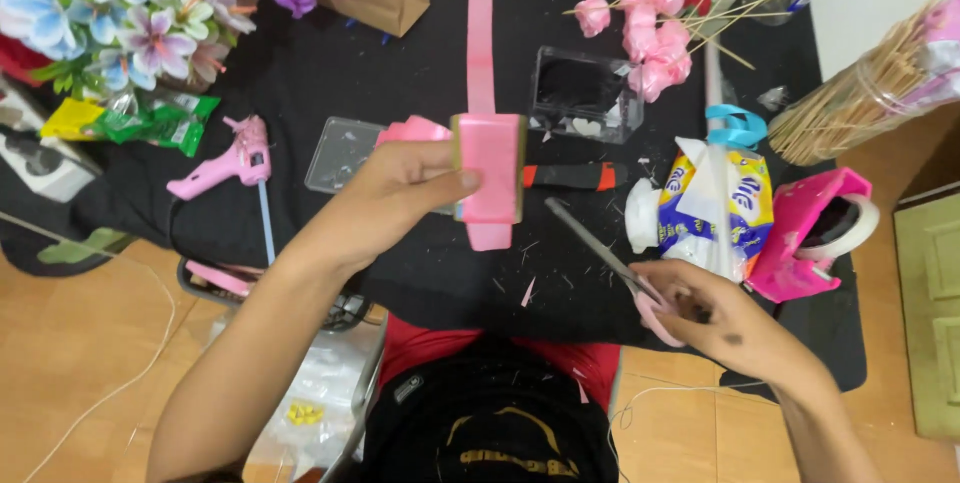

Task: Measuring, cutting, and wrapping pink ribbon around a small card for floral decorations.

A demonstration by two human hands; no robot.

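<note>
Bare forearms, black printed shirt

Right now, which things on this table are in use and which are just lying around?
In use:
left hand holding the ribbon-wrapped card
pink ribbon running up from it
right hand holding scissors

Lying about:
pink glue gun
tape dispenser
ribbon roses
skewer jar

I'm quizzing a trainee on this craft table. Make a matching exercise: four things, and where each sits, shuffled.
Things:
1. pink ribbon spool
2. scissors
3. pink glue gun
4. bundle of wooden skewers

Places:
A. far right edge of the table
B. held in the left hand
C. lying left of the left hand
D. held in the right hand

Pairs: 1-B, 2-D, 3-C, 4-A
</note>
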